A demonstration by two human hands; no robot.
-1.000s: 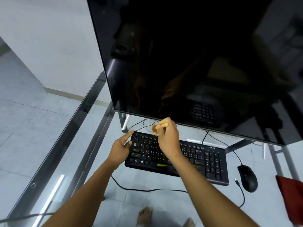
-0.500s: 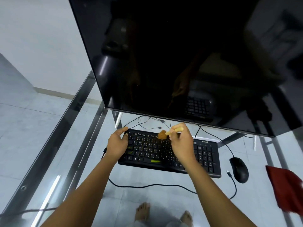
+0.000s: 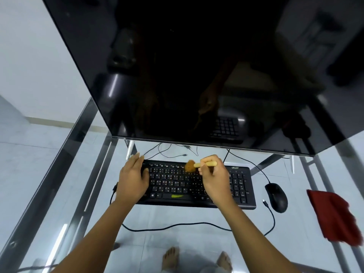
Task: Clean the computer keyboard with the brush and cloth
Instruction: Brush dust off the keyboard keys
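The only brand I can read is the "acer" logo (image 3: 235,167), pale on the black keyboard (image 3: 177,202), at its far edge above the number pad. On the keys I make out white capitals: W, E, R in the upper letter row and X, C, V, B, N in the lowest. A Windows sign (image 3: 152,195) sits in the nearest row, toward the keyboard's left end. The small second characters beside the letters and the number pad's figures are too fine for me to read. The person's left hand (image 3: 133,180) and right hand (image 3: 215,184) with the brush (image 3: 197,165) hide other legends.

Brush (image 3: 197,165) in right hand (image 3: 215,180) on keyboard (image 3: 177,186), left hand (image 3: 133,178) on its left end.
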